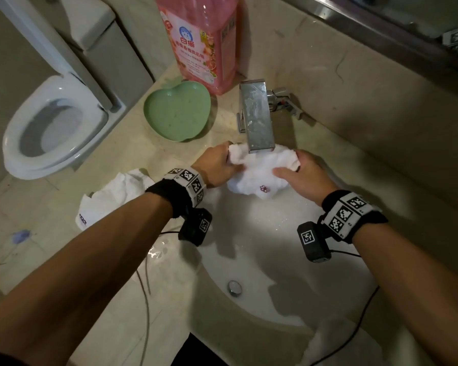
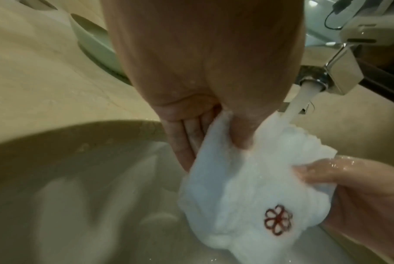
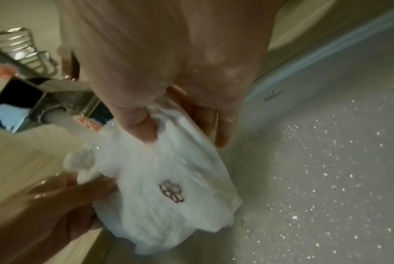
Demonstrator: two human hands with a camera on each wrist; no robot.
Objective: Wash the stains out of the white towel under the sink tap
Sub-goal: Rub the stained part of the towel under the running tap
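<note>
Two bare hands work over a white oval sink basin (image 1: 288,273) sunk in a beige marble counter (image 1: 64,233). Water droplets speckle basin wall in right wrist view. White toilet (image 1: 50,128), seat down, lid raised, stands left of counter. Pink dish-soap bottle (image 1: 204,40) stands at counter's back edge, behind a green apple-shaped dish (image 1: 177,112); they look just touching, can't confirm. Square chrome tap (image 1: 257,117) juts over basin's far rim, water stream (image 2: 297,105) running from spout onto the white towel (image 1: 259,175). Towel is bunched up, held above basin directly under spout, wet, dark red flower emblem (image 2: 278,220) facing the person on the hanging lower part. Left hand (image 1: 217,165) grips towel's left end, thumb pressed on top, fingers curled beneath the cloth. Right hand (image 1: 302,173) grips towel's right end, thumb on the near side, fingers wrapped behind; skin wet. Stains not discernible on the cloth. Second white cloth (image 1: 114,196), crumpled, lies on counter left of basin, near left forearm, apart from it. Black wristbands with square code markers on both wrists, small black camera under each, cables trailing. Chrome drain plug (image 1: 234,287) sits in basin bottom, well below the towel.
</note>
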